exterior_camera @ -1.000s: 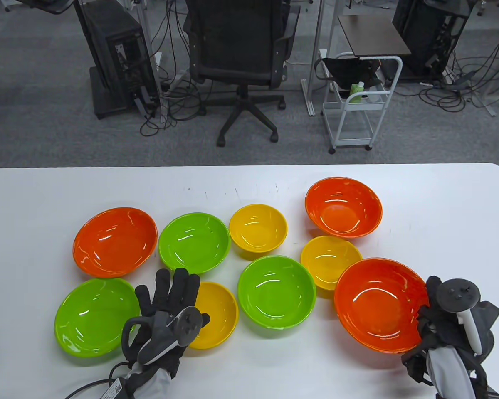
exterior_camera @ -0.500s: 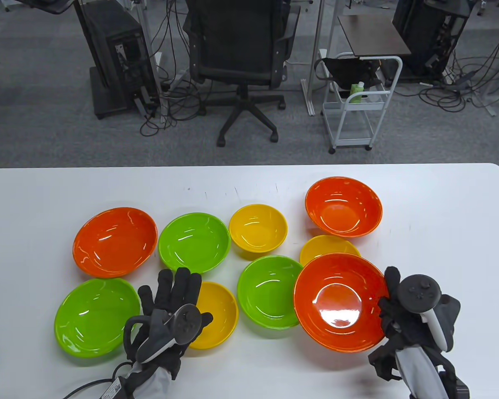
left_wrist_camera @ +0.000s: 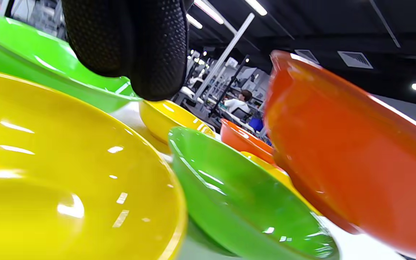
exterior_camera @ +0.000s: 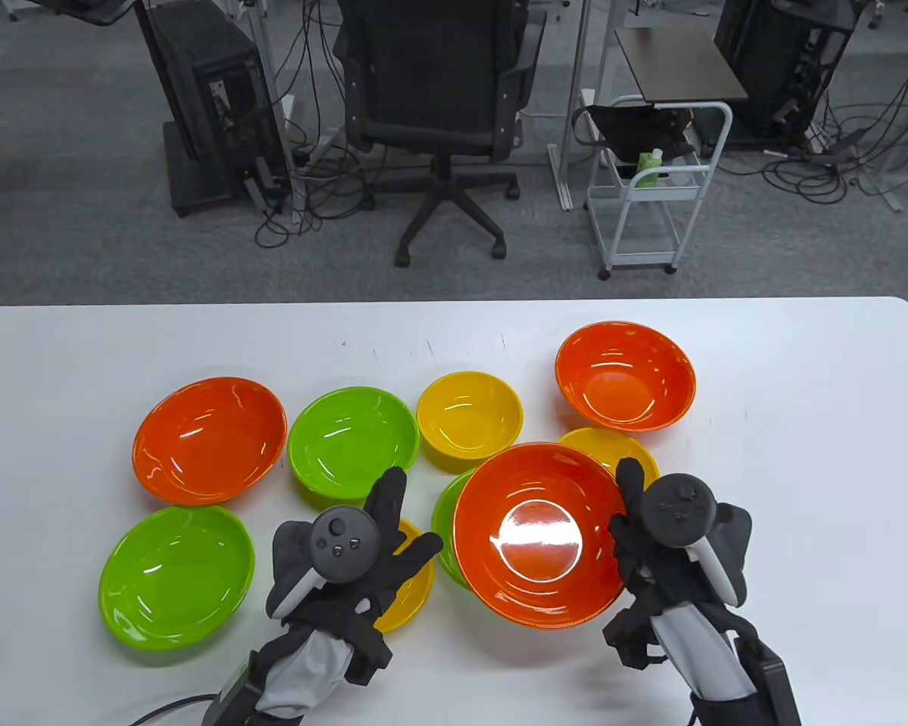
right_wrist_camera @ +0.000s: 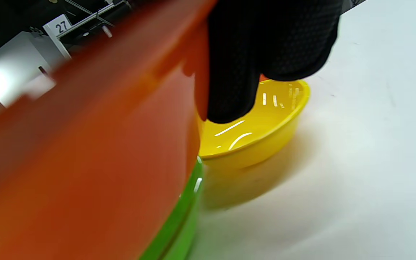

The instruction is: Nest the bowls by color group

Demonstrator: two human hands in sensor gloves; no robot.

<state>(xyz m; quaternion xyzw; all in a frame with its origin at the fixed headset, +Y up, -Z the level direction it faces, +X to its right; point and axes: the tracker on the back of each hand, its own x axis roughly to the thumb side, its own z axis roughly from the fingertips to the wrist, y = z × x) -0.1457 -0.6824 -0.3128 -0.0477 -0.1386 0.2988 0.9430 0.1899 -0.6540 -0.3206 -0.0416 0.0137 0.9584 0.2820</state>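
Carrying orange bowl (exterior_camera: pixel 541 533): right hand (exterior_camera: pixel 670 544) grips its right rim, holding it above the middle green bowl (left_wrist_camera: pixel 237 195), clear of the worktop (exterior_camera: pixel 802 454). Left hand (exterior_camera: pixel 348 556) open, fingers spread, holding nothing. Next, judged: lower it into another orange bowl (exterior_camera: pixel 210 440).

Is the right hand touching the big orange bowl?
Touching. In the right wrist view, the right hand's fingers press against the wall of the lifted orange bowl.
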